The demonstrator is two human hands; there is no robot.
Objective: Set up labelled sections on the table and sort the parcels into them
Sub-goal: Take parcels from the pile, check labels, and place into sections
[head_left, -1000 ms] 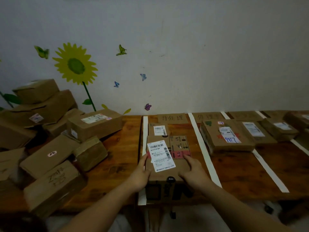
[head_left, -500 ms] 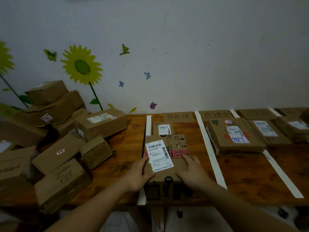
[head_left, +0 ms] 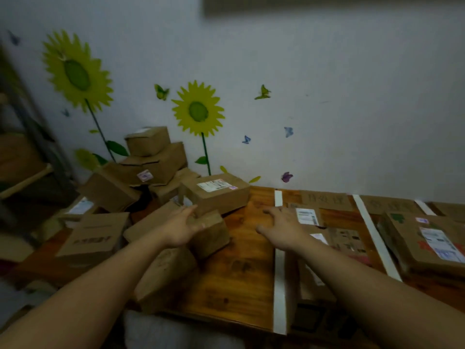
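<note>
A heap of unsorted brown parcels covers the left end of the wooden table. My left hand is open, fingers spread, just left of a small plain box at the heap's near edge. My right hand is open too, above the bare wood beside a white tape strip. The flat labelled parcel lies in the first taped section behind my right forearm. At the back of that section a handwritten cardboard label lies by the wall.
A larger box with a white shipping label sits just beyond the small box. More tape strips divide the table rightward, with a big parcel in the second section. A shelf frame stands at far left. The wall carries sunflower stickers.
Both hands have let go of the flat labelled parcel in the first section and swung left toward the heap, open. The view has turned left.
</note>
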